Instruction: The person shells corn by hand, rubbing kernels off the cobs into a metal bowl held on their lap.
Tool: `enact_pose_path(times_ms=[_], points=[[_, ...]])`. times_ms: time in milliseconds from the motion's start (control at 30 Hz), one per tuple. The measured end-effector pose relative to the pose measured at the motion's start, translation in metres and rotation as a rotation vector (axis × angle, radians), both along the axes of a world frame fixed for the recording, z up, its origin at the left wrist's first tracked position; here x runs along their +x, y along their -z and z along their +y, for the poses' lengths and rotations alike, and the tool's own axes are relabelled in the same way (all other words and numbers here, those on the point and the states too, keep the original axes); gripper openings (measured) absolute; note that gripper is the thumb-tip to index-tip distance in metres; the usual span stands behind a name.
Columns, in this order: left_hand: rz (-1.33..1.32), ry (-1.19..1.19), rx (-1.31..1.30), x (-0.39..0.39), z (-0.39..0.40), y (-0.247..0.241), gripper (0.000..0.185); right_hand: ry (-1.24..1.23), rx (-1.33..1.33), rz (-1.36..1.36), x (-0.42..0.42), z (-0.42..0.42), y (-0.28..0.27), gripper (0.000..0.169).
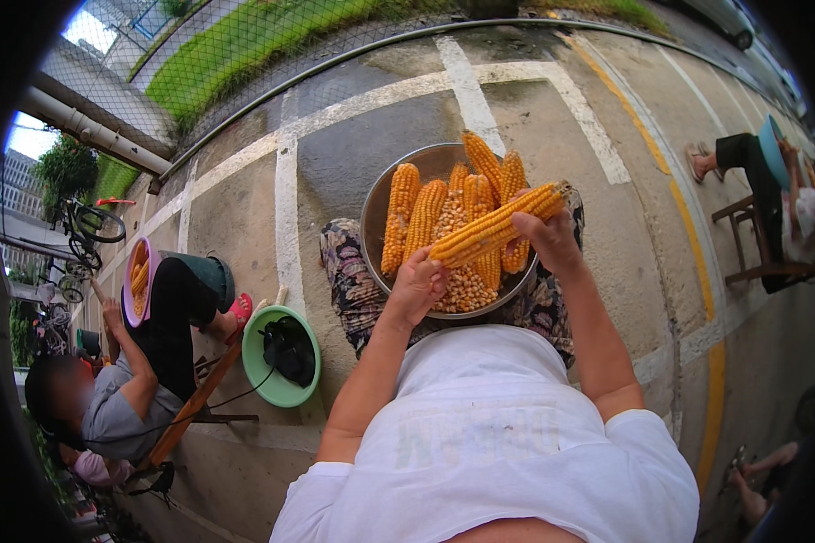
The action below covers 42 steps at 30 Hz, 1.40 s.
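Observation:
A long ear of yellow dried corn [492, 227] slants over a metal basin in my lap. My right hand [550, 237] grips it near its upper right end, thumb across the kernels. At the lower left end, the fingers of my left hand [419, 284] are closed against the tip. The round metal basin [372, 261] rests on my thighs, in patterned trousers. Inside it, several more ears [402, 214] lean against the wall, with loose kernels [465, 290] heaped between and below them. Part of the pile is hidden under the held ear.
Left of me, a green plastic basin [250, 360] on the ground holds a black item. Beside it a seated person [125, 387] has a pink basin [151, 285] of corn. At far right, another seated person [798, 210] holds a blue basin [771, 153]. A wire-mesh fence [244, 61] runs ahead.

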<state>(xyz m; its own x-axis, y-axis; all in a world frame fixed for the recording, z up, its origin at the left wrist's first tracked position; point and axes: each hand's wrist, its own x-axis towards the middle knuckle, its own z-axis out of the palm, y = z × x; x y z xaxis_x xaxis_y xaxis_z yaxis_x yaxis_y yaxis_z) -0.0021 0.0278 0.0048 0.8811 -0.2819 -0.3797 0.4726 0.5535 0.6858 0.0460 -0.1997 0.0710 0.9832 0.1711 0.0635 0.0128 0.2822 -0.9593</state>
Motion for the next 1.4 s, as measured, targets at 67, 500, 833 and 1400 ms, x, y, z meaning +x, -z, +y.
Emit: enact_pose_path(times_ms=[67, 500, 833, 1400], points=[[0.006, -0.023, 0.003, 0.000, -0.002, -0.003, 0.023, -0.031, 0.018, -0.002, 0.005, -0.003, 0.005, 0.029], [0.028, -0.075, 0.022, -0.001, -0.005, 0.001, 0.021, -0.035, 0.077, 0.089, 0.012, -0.009, 0.019, 0.035], [0.003, -0.069, 0.212, 0.001, -0.009, -0.016, 0.041, 0.163, 0.276, 0.373, 0.019, -0.014, 0.042, 0.034], [-0.260, -0.099, 0.600, 0.001, -0.015, -0.016, 0.039, 0.311, 0.295, 0.463, 0.008, -0.001, 0.030, 0.030]])
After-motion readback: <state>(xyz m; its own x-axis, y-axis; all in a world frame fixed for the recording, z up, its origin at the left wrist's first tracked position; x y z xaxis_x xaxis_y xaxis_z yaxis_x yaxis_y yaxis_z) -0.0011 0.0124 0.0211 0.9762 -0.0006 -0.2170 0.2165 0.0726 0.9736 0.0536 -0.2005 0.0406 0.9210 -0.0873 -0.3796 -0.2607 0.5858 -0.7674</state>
